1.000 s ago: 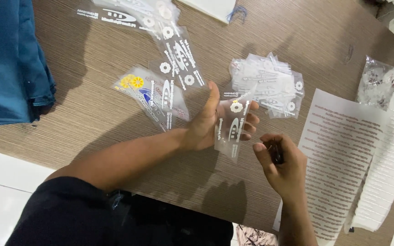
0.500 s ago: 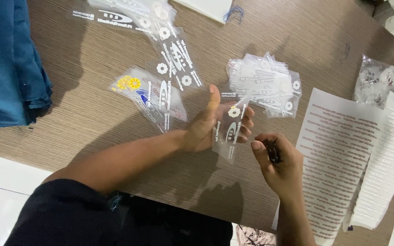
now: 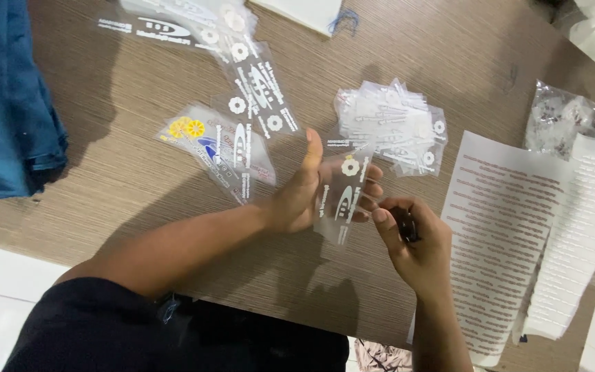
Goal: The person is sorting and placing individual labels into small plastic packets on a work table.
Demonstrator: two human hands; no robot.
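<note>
My left hand (image 3: 304,196) holds a small clear plastic bag (image 3: 342,200) with white print and a flower-shaped mark, thumb raised, fingers behind the bag. My right hand (image 3: 411,241) is closed around a small dark object (image 3: 408,227) just right of the bag, its fingertips at the bag's edge. Both hands hover over a wood-grain table (image 3: 139,186). A pile of the same clear bags (image 3: 390,127) lies just beyond my hands.
More printed clear bags (image 3: 225,145) lie spread to the upper left. Printed paper sheets (image 3: 500,234) lie at right, with a crinkled clear packet (image 3: 566,117) above them. A blue cloth (image 3: 8,103) covers the table's left end. White floor tiles show below.
My right hand has shifted slightly left and up toward the bag. The left hand keeps its hold on the bag, nearly still.
</note>
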